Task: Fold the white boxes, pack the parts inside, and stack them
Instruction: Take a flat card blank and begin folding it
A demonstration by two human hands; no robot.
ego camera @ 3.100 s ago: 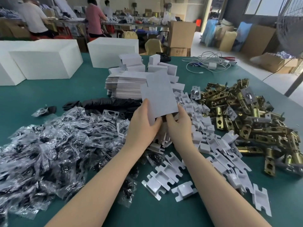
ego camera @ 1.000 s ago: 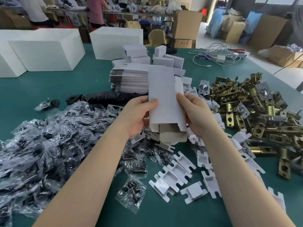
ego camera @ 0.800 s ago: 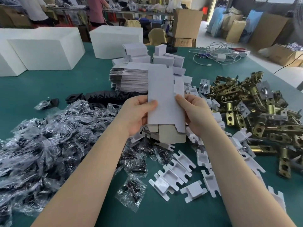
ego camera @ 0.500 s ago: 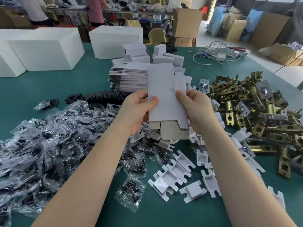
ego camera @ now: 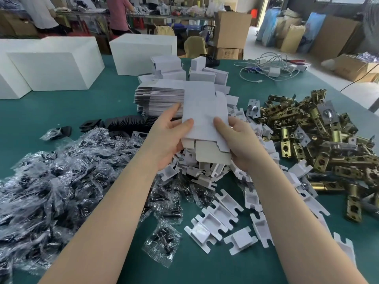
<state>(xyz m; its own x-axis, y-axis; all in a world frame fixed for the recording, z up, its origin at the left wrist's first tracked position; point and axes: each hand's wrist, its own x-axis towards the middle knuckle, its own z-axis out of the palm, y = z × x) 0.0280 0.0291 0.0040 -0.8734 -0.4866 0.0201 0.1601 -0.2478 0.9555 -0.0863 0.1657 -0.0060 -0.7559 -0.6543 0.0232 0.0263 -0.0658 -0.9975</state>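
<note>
Three large white blocks (ego camera: pixel 55 70) stand far left, two brown cartons (ego camera: pixel 232 29) are stacked far, two people (ego camera: pixel 119 13) beyond.

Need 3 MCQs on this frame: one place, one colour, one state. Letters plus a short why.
1. Where does the heap of brass-coloured metal latches lie?
A. right of the hands
B. left of the hands
C. on the floor

2. What colour is the table cover?
A. red
B. teal green
C. yellow

3. How is the flat white cardboard box blank held?
A. by both hands
B. by one hand
C. lying untouched

Answers:
1 A: the latches pile up on the table's right side.
2 B: bare cloth shows teal.
3 A: left hand and right hand each grip an edge.
</note>
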